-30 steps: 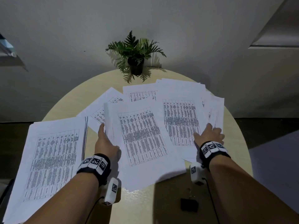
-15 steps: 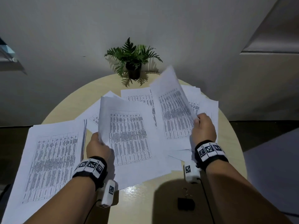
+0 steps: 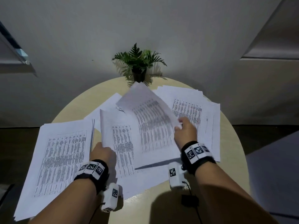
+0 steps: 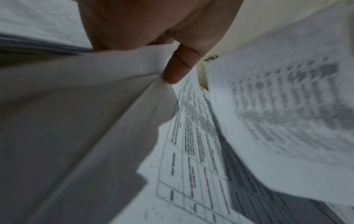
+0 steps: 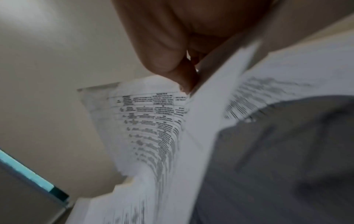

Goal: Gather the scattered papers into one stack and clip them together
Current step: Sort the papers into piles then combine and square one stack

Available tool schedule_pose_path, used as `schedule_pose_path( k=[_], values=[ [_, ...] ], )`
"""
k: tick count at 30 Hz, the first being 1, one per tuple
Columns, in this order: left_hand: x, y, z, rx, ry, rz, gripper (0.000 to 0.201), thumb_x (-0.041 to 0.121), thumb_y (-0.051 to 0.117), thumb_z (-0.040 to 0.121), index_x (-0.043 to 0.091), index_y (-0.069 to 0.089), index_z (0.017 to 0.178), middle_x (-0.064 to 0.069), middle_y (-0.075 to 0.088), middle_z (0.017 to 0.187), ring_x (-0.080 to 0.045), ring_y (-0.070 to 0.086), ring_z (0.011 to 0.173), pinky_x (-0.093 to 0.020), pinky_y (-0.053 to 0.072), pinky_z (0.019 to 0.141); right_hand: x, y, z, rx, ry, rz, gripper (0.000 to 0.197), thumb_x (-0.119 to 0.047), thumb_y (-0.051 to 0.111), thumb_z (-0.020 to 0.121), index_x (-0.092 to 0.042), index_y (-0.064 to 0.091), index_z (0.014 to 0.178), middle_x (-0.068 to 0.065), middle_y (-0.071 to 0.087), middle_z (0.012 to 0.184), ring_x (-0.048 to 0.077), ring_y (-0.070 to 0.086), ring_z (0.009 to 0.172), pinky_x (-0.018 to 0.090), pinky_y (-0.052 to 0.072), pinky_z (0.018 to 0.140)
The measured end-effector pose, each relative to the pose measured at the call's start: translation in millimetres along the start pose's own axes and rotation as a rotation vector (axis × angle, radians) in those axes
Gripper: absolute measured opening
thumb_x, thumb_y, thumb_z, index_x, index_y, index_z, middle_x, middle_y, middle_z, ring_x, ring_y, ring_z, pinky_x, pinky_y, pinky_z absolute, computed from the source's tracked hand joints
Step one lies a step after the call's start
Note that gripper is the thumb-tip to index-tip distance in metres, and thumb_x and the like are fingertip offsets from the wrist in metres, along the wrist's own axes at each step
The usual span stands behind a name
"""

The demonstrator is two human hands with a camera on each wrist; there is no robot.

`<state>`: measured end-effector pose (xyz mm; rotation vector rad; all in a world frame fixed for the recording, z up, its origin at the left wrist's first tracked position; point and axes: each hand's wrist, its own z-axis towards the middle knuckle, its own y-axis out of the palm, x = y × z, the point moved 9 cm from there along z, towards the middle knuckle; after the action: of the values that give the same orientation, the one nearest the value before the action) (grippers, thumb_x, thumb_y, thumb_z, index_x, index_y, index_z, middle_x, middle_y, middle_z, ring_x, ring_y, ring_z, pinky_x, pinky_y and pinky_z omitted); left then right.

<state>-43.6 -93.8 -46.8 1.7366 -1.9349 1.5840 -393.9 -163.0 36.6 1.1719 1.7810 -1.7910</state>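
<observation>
White printed sheets lie scattered over a round beige table [image 3: 233, 143]. My left hand [image 3: 103, 151] pinches the left edge of a printed sheet [image 3: 119, 143], its thumb [image 4: 178, 68] pressed on that sheet's edge [image 4: 191, 136]. My right hand [image 3: 184, 131] pinches the right edge of a second sheet [image 3: 150, 120] and holds it lifted and tilted over the first; the right wrist view shows this sheet [image 5: 149, 128] between thumb and fingers. A thicker stack [image 3: 59, 159] lies at the left, partly over the table edge. More sheets [image 3: 191, 109] lie at the right. A black binder clip [image 3: 189, 200] sits near the front edge.
A small potted fern [image 3: 139, 65] stands at the table's far edge against a pale wall. Dark floor surrounds the table. Bare tabletop shows at the front between my forearms and along the far left rim.
My right hand has carried its lifted sheet leftward over the sheet in my left hand. The left hand keeps its hold and has barely moved.
</observation>
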Motion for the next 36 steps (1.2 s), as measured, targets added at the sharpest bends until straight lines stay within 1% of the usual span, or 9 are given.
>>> schedule_pose_path(
  k=[4,7,12,15,19,24,28,31,36],
  values=[
    [-3,9,-16,-0.043,-0.002,-0.116,0.034,0.038,0.052,0.094,0.008,0.051,0.110,-0.009,0.058,0.098,-0.024,0.056,0.080,-0.026,0.039,0.065,33,52,-30,-0.169,0.141,-0.042,0.039,0.000,0.045,0.094,-0.010,0.050,0.131,0.011,0.059,0.099,0.024,0.057,0.074,0.022,0.045,0.065],
    [-3,14,-24,-0.072,0.044,-0.116,0.033,0.022,0.068,0.085,0.008,0.049,0.109,-0.009,0.061,0.098,-0.023,0.057,0.078,-0.022,0.041,0.061,45,83,-45,-0.275,0.154,-0.158,0.043,0.003,0.038,0.091,-0.010,0.052,0.130,0.010,0.059,0.098,0.024,0.058,0.079,0.028,0.050,0.070],
    [3,-2,-18,-0.029,0.127,0.026,0.036,-0.006,0.056,0.084,0.003,0.051,0.119,-0.009,0.056,0.095,-0.031,0.058,0.093,-0.029,0.040,0.075,44,95,-45,-0.274,0.040,-0.493,0.059,-0.008,0.049,0.087,-0.019,0.037,0.143,0.009,0.039,0.139,0.029,0.037,0.127,0.036,0.039,0.104],
    [4,-19,-18,-0.063,0.138,-0.131,0.044,-0.007,0.052,0.085,0.012,0.052,0.125,-0.008,0.058,0.100,-0.029,0.056,0.093,-0.032,0.043,0.080,38,100,-43,-0.357,0.109,-0.207,0.070,-0.001,0.048,0.084,-0.020,0.027,0.148,0.007,0.036,0.146,0.027,0.036,0.133,0.038,0.036,0.111],
    [9,-34,-26,-0.170,0.160,-0.401,0.022,-0.001,0.058,0.088,0.010,0.056,0.107,-0.011,0.064,0.087,-0.026,0.059,0.077,-0.029,0.048,0.064,20,107,-49,-0.449,0.234,0.309,0.083,0.007,0.047,0.076,-0.031,0.025,0.147,0.005,0.053,0.134,0.026,0.062,0.102,0.041,0.054,0.089],
    [42,-50,-37,-0.121,0.293,-0.399,0.012,0.010,0.061,0.089,0.019,0.057,0.082,-0.006,0.062,0.075,-0.023,0.056,0.070,-0.028,0.045,0.061,-20,98,-51,-0.409,0.127,0.456,0.077,-0.004,0.053,0.081,-0.033,0.027,0.147,0.002,0.027,0.157,0.022,0.028,0.144,0.049,0.025,0.117],
    [85,-73,-43,-0.028,0.416,-0.507,0.009,0.012,0.062,0.089,0.020,0.061,0.090,0.006,0.066,0.084,-0.017,0.063,0.081,-0.026,0.049,0.074,-74,51,-54,-0.197,-0.047,0.654,0.046,-0.004,0.049,0.086,-0.037,0.057,0.117,-0.006,0.066,0.119,0.016,0.062,0.112,0.044,0.050,0.097],
    [111,-88,-58,-0.015,0.471,-0.702,0.016,0.013,0.064,0.089,0.017,0.063,0.104,0.012,0.067,0.090,0.000,0.064,0.080,-0.012,0.051,0.072,-112,10,-64,-0.075,-0.233,0.670,0.034,0.002,0.049,0.091,-0.029,0.058,0.100,-0.001,0.067,0.095,0.015,0.061,0.077,0.040,0.054,0.076],
    [116,-83,-73,-0.124,0.467,-0.753,0.067,0.040,0.079,0.064,0.019,0.056,0.123,0.004,0.070,0.108,-0.011,0.065,0.103,-0.035,0.050,0.092,-110,3,-81,-0.059,-0.238,0.701,0.054,0.008,0.051,0.087,-0.045,0.051,0.095,0.007,0.064,0.100,0.029,0.065,0.088,0.059,0.054,0.081]
  ],
)
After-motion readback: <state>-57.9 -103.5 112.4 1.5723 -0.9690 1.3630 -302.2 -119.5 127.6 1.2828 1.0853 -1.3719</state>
